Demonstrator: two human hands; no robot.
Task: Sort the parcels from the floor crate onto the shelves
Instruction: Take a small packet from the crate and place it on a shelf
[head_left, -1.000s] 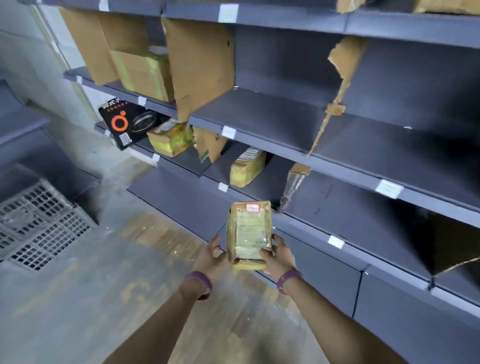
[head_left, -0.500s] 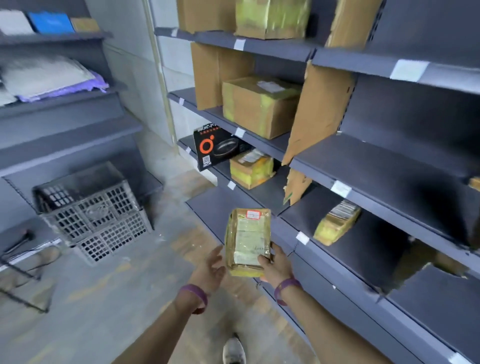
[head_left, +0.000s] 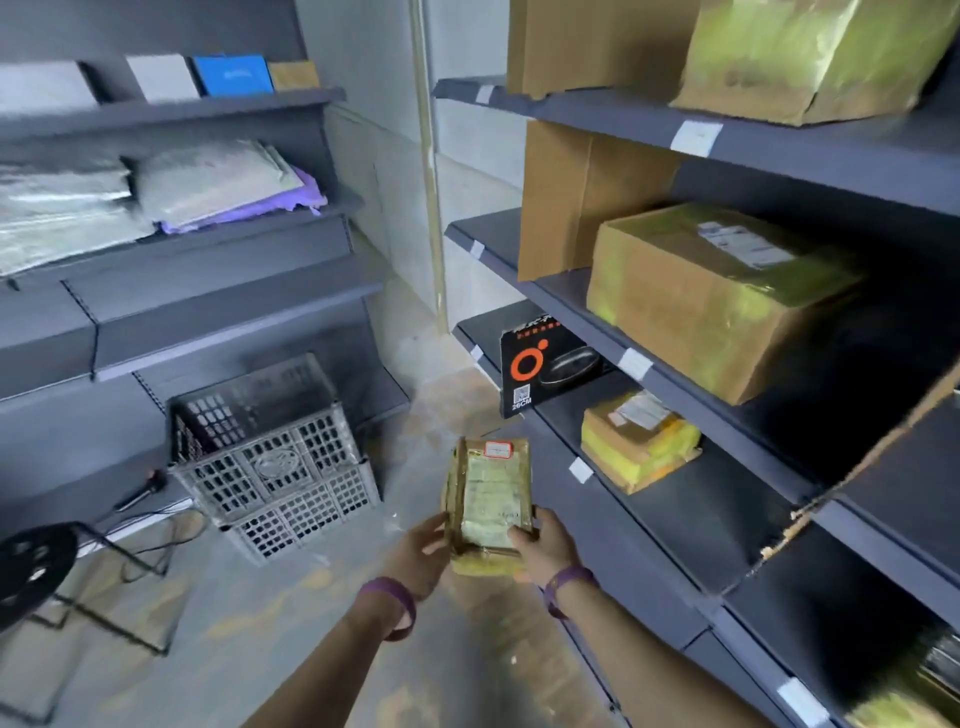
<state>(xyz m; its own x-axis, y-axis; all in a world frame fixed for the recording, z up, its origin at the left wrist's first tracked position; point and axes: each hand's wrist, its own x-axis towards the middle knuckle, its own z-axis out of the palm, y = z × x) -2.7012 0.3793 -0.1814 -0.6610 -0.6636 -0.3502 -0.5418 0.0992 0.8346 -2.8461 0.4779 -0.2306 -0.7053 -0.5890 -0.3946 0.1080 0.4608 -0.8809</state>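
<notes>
In the head view, the left hand (head_left: 420, 552) and right hand (head_left: 546, 546) each grasp a lower side of a small flat brown parcel (head_left: 491, 496) with a white label. They hold it upright over the floor, just beside the dark grey metal shelves (head_left: 727, 525). A grey plastic lattice crate (head_left: 275, 462) stands on the floor to its left, and 1 yellow-taped cardboard parcel (head_left: 638, 447) lies on a shelf to its right.

Narrow aisle. Grey concrete floor (head_left: 270, 639) with worn tan patches. Dark grey metal shelving on both sides: left unit (head_left: 208, 291), right unit (head_left: 675, 525) with white edge labels (head_left: 695, 137). Pale grey wall (head_left: 374, 130) at the corner, beige vertical strip (head_left: 428, 171) on it. Bottom left: black perforated disc on a wire frame (head_left: 31, 561), maybe a stool, too blurred to tell.
</notes>
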